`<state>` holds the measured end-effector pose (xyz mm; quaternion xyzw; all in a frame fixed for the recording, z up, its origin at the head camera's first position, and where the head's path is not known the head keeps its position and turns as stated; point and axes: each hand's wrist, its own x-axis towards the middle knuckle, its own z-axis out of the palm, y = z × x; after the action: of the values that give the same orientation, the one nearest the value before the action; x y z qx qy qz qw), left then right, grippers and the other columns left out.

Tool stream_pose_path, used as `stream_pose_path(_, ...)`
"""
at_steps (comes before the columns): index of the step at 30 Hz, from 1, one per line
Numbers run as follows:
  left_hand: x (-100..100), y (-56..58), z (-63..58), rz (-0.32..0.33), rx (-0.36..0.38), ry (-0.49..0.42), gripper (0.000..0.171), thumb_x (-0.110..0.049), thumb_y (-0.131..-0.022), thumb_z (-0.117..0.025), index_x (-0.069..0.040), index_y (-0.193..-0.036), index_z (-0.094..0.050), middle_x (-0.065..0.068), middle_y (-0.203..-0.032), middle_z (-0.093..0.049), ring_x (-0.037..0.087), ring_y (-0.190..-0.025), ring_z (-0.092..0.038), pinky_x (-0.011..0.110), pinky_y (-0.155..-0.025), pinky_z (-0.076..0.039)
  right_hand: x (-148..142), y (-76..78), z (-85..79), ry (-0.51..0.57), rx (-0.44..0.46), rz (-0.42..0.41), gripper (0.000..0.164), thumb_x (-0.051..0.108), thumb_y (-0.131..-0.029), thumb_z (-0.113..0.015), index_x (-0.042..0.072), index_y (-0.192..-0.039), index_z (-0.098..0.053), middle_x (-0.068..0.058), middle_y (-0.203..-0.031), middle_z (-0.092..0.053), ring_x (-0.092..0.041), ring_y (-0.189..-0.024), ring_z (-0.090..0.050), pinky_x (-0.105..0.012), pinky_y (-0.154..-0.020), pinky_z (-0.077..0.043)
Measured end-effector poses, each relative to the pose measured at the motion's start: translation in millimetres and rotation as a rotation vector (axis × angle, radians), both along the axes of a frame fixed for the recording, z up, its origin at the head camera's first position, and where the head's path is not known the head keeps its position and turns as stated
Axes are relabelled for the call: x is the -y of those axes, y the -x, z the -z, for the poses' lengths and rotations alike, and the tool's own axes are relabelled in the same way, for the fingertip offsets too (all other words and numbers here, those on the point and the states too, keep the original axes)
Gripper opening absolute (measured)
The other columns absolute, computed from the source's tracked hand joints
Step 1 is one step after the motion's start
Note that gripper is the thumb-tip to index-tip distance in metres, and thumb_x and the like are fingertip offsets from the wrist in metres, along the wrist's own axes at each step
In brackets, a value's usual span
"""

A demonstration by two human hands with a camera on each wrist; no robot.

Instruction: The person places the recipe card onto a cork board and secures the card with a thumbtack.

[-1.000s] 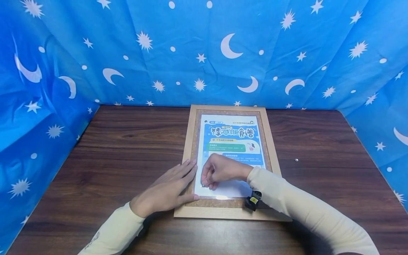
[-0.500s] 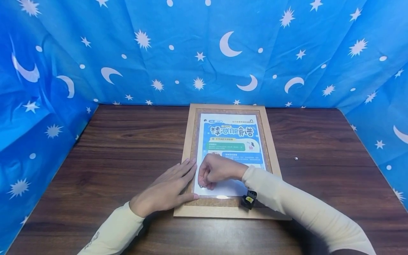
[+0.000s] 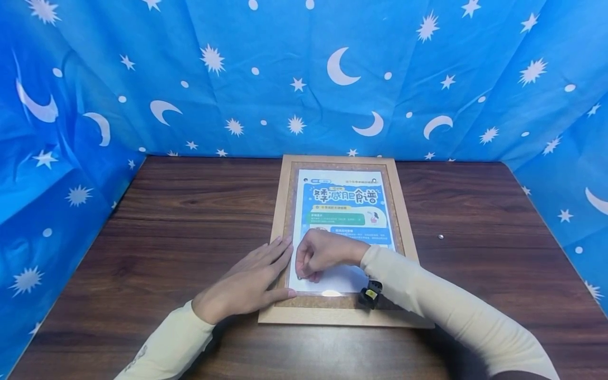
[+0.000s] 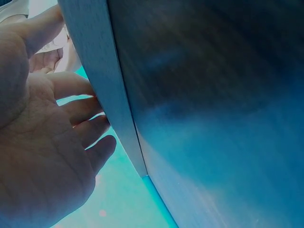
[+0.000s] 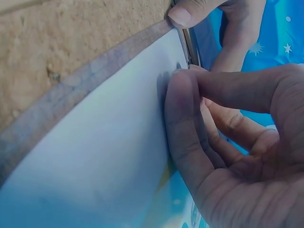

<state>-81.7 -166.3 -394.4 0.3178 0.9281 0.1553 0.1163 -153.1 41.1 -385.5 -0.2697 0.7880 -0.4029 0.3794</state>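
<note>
A wood-framed cork board (image 3: 328, 316) lies on the table, bearing a printed sheet (image 3: 339, 282) in a clear sleeve. At the sheet's lower left corner my right hand (image 3: 330, 250) pinches a small silver thumbtack (image 3: 300, 277) between thumb and forefinger, pressed against the sheet. Fingers hide most of the tack; the right wrist view shows the pinching fingertips (image 5: 179, 92) close up. My left hand (image 3: 247, 282) lies flat with straight fingers along the frame's left side, its thumb reaching the sleeve's lower corner. Two tacks, left (image 3: 305, 180) and right (image 3: 373, 180), sit in the sheet's top corners.
One loose silver thumbtack (image 3: 440, 237) lies on the brown wooden table (image 3: 199, 206), right of the board. A blue curtain (image 3: 275, 84) with stars and moons hangs behind and at both sides. A black wrist camera (image 3: 370, 294) hangs under my right wrist, over the frame.
My right hand has shifted slightly left with the tack, toward the sheet's left edge, then stayed there. My left hand keeps its place on the frame.
</note>
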Motion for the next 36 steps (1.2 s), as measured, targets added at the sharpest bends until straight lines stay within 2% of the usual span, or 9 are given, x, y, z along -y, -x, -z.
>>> stream_pose_path(14,0.1,0.7,0.5,-0.001,0.002,0.008,0.083,-0.050,-0.098,-0.062,0.005,-0.154,-0.033,0.019,-0.165,-0.023,0.035,-0.153,-0.018,0.054,-0.122,-0.021,0.0,1.6,0.4,-0.008,0.048,0.028,0.011,-0.011,-0.084,-0.069,-0.001,-0.081,-0.073,-0.012,-0.069,-0.072,-0.018,-0.056,-0.068,-0.033,-0.059,-0.061)
stream_pose_path(22,0.9,1.0,0.2,0.005,0.004,0.019,0.086,-0.050,-0.098,-0.061,0.006,-0.155,-0.030,0.020,-0.165,-0.021,0.035,-0.153,-0.016,0.052,-0.123,-0.018,3.1,1.5,1.4,-0.075,-0.002,0.029,0.011,-0.007,-0.083,-0.072,0.002,-0.077,-0.072,-0.009,-0.068,-0.072,-0.019,-0.057,-0.069,-0.032,-0.059,-0.061)
stream_pose_path(30,1.3,0.6,0.9,0.006,0.003,0.025,0.086,-0.052,-0.099,-0.060,0.005,-0.156,-0.029,0.020,-0.166,-0.020,0.035,-0.153,-0.015,0.052,-0.123,-0.018,5.7,0.3,-0.1,-0.105,-0.013,0.028,0.012,-0.008,-0.081,-0.070,0.003,-0.076,-0.071,-0.009,-0.068,-0.072,-0.019,-0.057,-0.069,-0.032,-0.059,-0.061)
stream_pose_path(36,1.2,0.1,0.2,0.005,0.003,0.024,0.085,-0.051,-0.099,-0.060,0.005,-0.156,-0.030,0.020,-0.165,-0.021,0.035,-0.154,-0.015,0.052,-0.123,-0.018,8.6,-0.5,-2.2,-0.149,-0.072,0.015,0.014,-0.006,-0.080,-0.071,0.007,-0.074,-0.071,-0.006,-0.066,-0.071,-0.019,-0.057,-0.069,-0.031,-0.058,-0.060)
